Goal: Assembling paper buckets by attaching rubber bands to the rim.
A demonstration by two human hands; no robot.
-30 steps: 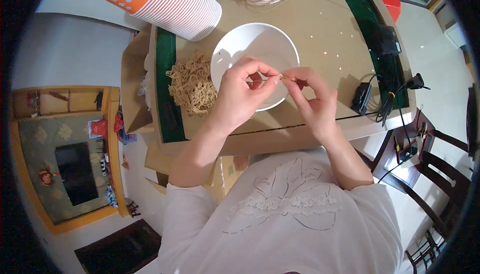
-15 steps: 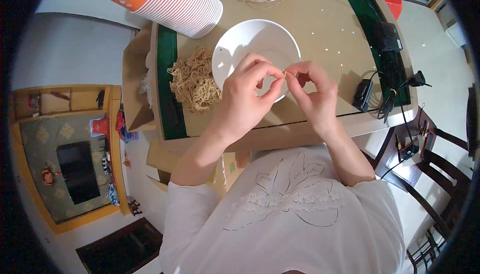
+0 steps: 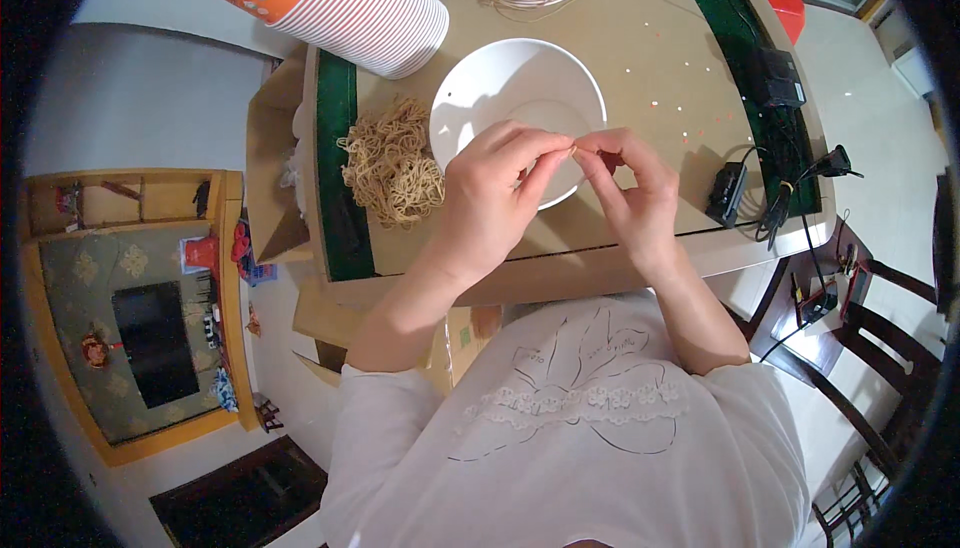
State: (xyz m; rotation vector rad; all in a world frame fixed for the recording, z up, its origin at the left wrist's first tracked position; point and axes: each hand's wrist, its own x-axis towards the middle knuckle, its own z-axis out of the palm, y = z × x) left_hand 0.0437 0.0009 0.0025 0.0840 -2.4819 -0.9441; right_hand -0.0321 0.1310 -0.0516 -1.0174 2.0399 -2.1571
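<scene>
The left hand (image 3: 488, 188) and right hand (image 3: 642, 203) pinch a barely visible bit of tan string (image 3: 574, 151) in their fingers (image 3: 548, 142), over a smooth, round white tub (image 3: 475, 83) beside a curly, tangled string heap (image 3: 395, 168).

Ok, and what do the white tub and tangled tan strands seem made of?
White tub: likely coated paperboard, perhaps plastic; smooth, satin-looking, its wall evenly pale. Tan strands: possibly rubber or cotton cord; matte, judging by thin, limp, tangled loops.
</scene>
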